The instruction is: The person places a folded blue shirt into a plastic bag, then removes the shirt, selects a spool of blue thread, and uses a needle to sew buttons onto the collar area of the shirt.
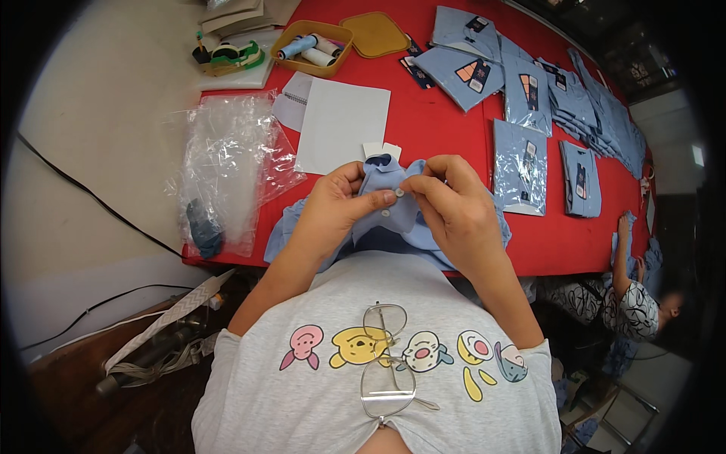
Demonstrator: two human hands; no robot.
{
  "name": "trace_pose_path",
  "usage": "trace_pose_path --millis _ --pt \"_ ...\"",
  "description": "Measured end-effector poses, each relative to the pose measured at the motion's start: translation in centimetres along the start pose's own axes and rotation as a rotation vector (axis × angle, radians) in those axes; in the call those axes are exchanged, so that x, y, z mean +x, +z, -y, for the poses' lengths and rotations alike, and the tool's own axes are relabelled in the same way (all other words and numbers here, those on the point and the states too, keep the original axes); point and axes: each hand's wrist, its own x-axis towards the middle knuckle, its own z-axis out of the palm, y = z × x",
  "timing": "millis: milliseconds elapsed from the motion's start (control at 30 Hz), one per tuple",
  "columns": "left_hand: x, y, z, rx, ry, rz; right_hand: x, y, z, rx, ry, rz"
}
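A light blue shirt (374, 222) lies at the table's near edge, its collar end lifted between my two hands. My left hand (344, 198) is closed on the cloth, the thumb pressed beside a small white button (399, 193). My right hand (454, 200) pinches the shirt on the other side of that button, with thumb and forefinger together. Lower on the shirt front sits another white button (386, 213). A piece of white card (382, 149) shows just behind the collar, and dark cloth lines the collar's inside.
The red table (439, 129) carries packed blue shirts (520, 163) and stacked ones at right, clear plastic bags (227, 163) at left, and white paper (344, 129) ahead. A yellow box of thread spools (314, 49) and a green tape dispenser (236, 57) stand behind. Another person (639, 306) works at far right.
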Motion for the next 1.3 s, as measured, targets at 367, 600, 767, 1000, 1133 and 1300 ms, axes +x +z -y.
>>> trace_pose_path --millis 367,600,767,1000,1133,1300 --pt "0.3 0.1 0.1 -0.037 0.025 -0.004 0.2 0.3 -0.3 -0.079 -0.065 0.02" --pt "0.0 0.1 -0.1 0.008 0.05 0.002 0.4 0.5 0.2 0.005 -0.153 -0.004" --pt "-0.1 0.1 -0.1 0.02 0.043 -0.011 -0.2 1.0 -0.1 0.079 -0.09 0.034" --pt "-0.5 -0.6 -0.4 0.057 0.001 0.02 0.4 0.9 -2.8 0.652 0.413 -0.003" --pt "-0.8 0.1 -1.4 0.165 0.027 0.152 3.2 1.3 -6.6 1.016 0.526 0.203" --pt "-0.7 -0.8 -0.9 0.209 0.08 0.235 1.3 3.4 -8.9 1.134 0.677 0.851"
